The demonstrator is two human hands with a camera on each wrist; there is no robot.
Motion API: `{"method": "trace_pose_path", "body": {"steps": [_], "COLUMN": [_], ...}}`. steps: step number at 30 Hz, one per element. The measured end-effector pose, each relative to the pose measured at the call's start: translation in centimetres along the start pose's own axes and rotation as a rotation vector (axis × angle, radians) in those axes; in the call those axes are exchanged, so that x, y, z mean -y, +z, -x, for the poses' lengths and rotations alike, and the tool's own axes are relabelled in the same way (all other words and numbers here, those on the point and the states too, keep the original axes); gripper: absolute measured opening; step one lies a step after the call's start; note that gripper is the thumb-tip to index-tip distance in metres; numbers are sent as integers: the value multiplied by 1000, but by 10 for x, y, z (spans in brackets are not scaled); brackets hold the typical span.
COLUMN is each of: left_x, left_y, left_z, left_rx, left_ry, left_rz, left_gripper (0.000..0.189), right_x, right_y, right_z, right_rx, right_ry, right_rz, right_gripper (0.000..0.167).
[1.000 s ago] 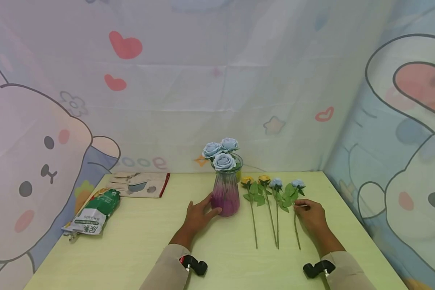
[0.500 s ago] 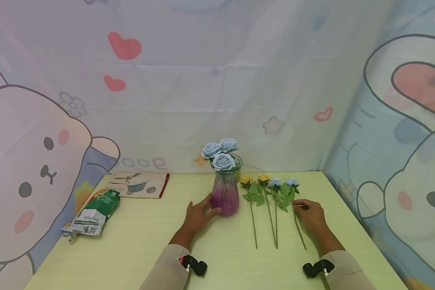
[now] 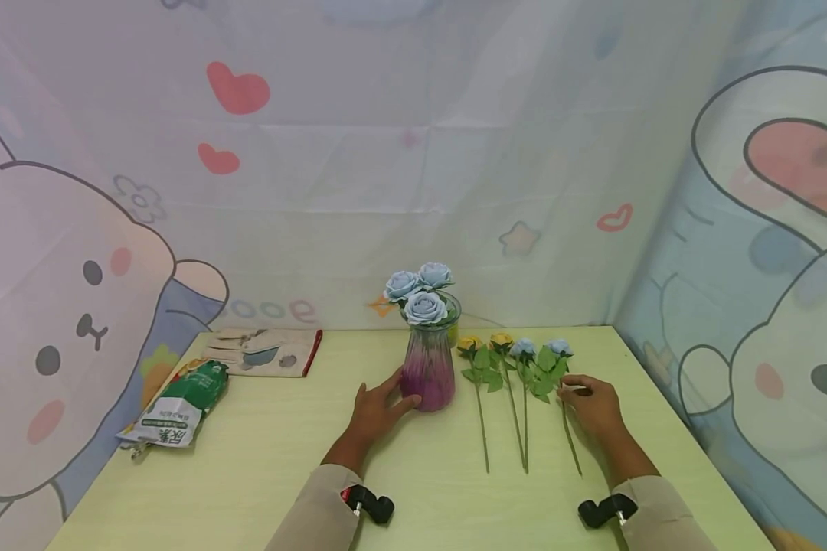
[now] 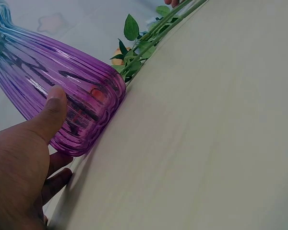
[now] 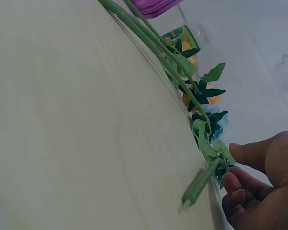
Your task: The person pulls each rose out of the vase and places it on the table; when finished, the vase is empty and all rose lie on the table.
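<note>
Swung a little left, the bloom (image 3: 560, 347) of your end blue flower is closer to the three flowers (image 3: 501, 341) beside it on the counter (image 3: 276, 436), so the row seems tighter. Your right hand (image 3: 595, 407) pinches its stem. Your left hand (image 3: 376, 412) holds the purple vase (image 3: 430, 371), which stands with blue roses (image 3: 426, 308) in it.

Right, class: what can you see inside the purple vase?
Dark stems show through the purple vase, under three blue roses at its mouth. The left hand covers part of its side, hiding whatever is behind.
</note>
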State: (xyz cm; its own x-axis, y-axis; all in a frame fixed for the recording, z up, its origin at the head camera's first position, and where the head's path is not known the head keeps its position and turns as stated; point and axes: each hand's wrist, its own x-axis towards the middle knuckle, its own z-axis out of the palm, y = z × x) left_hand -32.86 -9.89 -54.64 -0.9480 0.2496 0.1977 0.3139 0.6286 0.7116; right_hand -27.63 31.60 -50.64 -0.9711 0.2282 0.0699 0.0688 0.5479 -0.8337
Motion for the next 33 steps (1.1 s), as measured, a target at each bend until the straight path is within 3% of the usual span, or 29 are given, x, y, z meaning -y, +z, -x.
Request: {"method": "trace_pose_path", "body": {"steps": [12, 25, 33], "left_x": [-2, 0, 4], "left_y": [-2, -1, 1], "left_z": [1, -2, 0], "left_rx": [-4, 7, -2], "left_ry": [-1, 5, 8], "left_rz": [11, -1, -17], "left_gripper": [77, 77, 77], "right_x": [22, 71, 114], "right_y": [4, 28, 47], "right_z": [-3, -6, -2], "right_rx": [-65, -58, -1], "right_ry": [-81, -249, -273], "right_rz": [-15, -94, -203], "right_gripper": [40, 31, 33]}}
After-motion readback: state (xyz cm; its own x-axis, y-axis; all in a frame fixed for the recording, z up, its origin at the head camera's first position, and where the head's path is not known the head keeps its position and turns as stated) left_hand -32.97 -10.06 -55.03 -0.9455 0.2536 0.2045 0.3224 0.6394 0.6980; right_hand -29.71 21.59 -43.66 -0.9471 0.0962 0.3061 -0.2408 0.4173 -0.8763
